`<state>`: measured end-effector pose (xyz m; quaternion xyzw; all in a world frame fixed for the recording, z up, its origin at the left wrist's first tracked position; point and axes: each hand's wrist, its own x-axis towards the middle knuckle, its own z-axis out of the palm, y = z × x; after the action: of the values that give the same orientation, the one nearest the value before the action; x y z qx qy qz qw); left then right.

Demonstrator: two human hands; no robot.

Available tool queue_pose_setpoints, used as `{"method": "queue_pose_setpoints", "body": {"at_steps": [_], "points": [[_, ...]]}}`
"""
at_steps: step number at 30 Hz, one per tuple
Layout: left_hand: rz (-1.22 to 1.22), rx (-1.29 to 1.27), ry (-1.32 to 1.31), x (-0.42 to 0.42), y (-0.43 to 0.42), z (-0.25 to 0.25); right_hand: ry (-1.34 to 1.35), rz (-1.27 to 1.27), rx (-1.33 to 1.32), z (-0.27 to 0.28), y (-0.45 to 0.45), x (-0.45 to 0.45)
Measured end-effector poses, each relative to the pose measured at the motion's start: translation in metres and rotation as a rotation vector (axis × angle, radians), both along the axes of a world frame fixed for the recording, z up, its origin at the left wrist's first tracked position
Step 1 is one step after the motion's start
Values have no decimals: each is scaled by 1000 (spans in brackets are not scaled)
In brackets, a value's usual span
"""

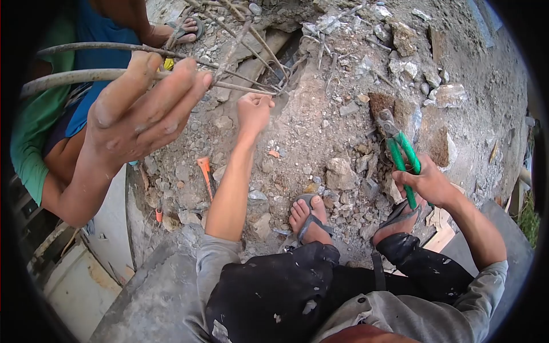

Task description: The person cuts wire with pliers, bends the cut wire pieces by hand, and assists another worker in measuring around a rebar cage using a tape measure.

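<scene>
My left hand (255, 114) reaches forward with its fingers pinched together at the lower edge of a thin steel bar (243, 88), close to where several bars meet. What the fingertips hold is too small to make out. On the right, my right hand (426, 180) is wrapped round the green handles of pliers (403, 154), whose metal head points away from me over the rubble. Another person's hand (146, 108) is at the upper left, its fingers close to the thicker rusty bars (86, 75).
Broken stones (341, 174) and loose rubble cover the ground around my sandalled feet (310, 217). An orange-handled tool (204, 170) lies left of my forearm. A hollow (289, 51) opens beneath the bars. Another person's foot (186, 31) stands at the upper left.
</scene>
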<state>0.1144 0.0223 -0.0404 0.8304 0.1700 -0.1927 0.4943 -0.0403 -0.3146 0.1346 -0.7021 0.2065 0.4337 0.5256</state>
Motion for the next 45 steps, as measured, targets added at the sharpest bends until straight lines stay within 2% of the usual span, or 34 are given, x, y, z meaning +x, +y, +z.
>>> {"method": "queue_pose_setpoints", "body": {"at_steps": [1,2,4,5,7,8,10,11,12,14,16,17,18,19,20,21,23,24,26,28,30,31,32,33,34,35,36,38,39,40,41,42,44,45], "points": [[-34,-106,49,-10,6,5,15,-39,-4,-1,0,-2],[-31,-102,53,-17,13,4,26,-74,-7,-1,0,-2],[-190,83,-24,-24,28,3,16,-79,3,-2,1,1],[-188,86,-18,-20,38,4,9,-86,8,-1,2,0],[-81,313,-143,2,55,17,9,-88,44,-9,2,-4],[-77,314,-145,5,64,19,12,-92,77,-11,2,-6],[-192,475,-314,13,70,34,19,-86,85,-9,3,-5],[-319,439,-223,8,70,40,33,-86,87,-7,3,-4],[-447,397,-129,-4,57,68,31,-87,79,-4,1,-3],[-657,-114,199,-29,32,103,6,-14,2,3,-3,2],[-794,-340,277,-60,-6,122,-17,18,-33,11,0,9],[-802,-248,78,-78,-26,122,-1,-10,-26,14,5,10],[-801,-157,-121,-94,-47,121,16,-37,-20,19,10,12],[-630,-400,-62,-110,-71,123,-7,97,-71,22,15,15],[-455,-640,-4,-119,-89,125,0,78,-66,25,24,14],[-456,-652,-16,-118,-99,125,-9,116,-41,24,30,12],[-317,-1047,198,-112,-111,126,41,148,-32,35,45,15],[-318,-1059,184,-110,-112,125,44,139,7,35,47,13],[-122,-1182,391,-107,-108,122,35,60,56,40,54,12],[-94,-1142,317,-112,-113,128,3,28,53,44,56,13],[-4,-1078,97,-117,-122,135,-24,-2,51,49,55,12],[-38,-1006,10,-117,-126,132,8,-17,56,54,51,10],[-31,-1009,9,-119,-126,129,42,-32,60,108,106,48],[-92,-1077,133,-120,-127,126,48,-11,76,112,104,45],[-156,-1145,257,-121,-127,124,47,-8,69,75,49,6],[-154,-1303,313,-123,-125,136,98,-52,125,80,43,3],[-158,-1313,313,-128,-128,136,146,-99,180,85,36,-1],[-178,-1422,479,-139,-137,128,222,-141,198,90,27,-9],[-252,-1558,472,-137,-134,127,310,-259,292,102,27,-10],[-258,-1562,479,-138,-131,127,399,-380,388,112,28,-13],[-282,-1689,553,-137,-126,132,410,-498,455,118,23,-24],[-311,-1813,631,-136,-122,136,406,-513,451,124,25,-23],[-425,-1761,564,-133,-120,138,316,-233,563,136,28,-21],[-474,-1772,566,-133,-119,133,448,-406,665,135,20,-30]]}}
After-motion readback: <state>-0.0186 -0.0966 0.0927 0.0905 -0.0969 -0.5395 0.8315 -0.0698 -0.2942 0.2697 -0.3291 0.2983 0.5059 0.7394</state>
